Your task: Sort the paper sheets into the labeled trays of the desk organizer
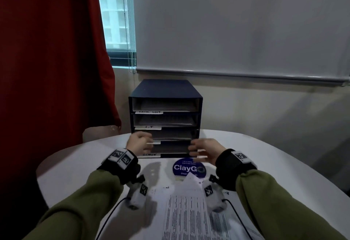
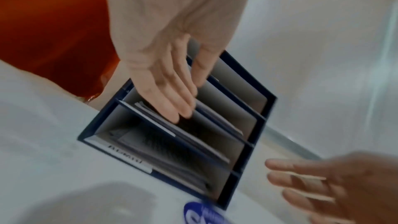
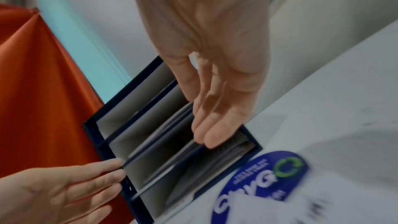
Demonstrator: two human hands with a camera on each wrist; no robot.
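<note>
The dark blue desk organizer point(image 1: 164, 88) stands at the table's far edge with four stacked trays; I read the labels TASK LIST, I.T and ADMIN point(image 1: 149, 154). Grey sheets lie inside the trays. My left hand point(image 1: 141, 142) hovers at the left end of the third tray, fingers straight point(image 2: 172, 105), holding nothing. My right hand point(image 1: 202, 148) is at the right end of the lower trays, fingers straight point(image 3: 213, 125) and empty. A pile of printed paper sheets point(image 1: 189, 207) lies on the table below my wrists.
A round blue ClayGo sticker point(image 1: 187, 167) sits on the white table point(image 1: 265, 160) just before the organizer, partly under the sheets. A red curtain point(image 1: 47, 59) hangs at the left. Wall and a lowered blind are behind the organizer.
</note>
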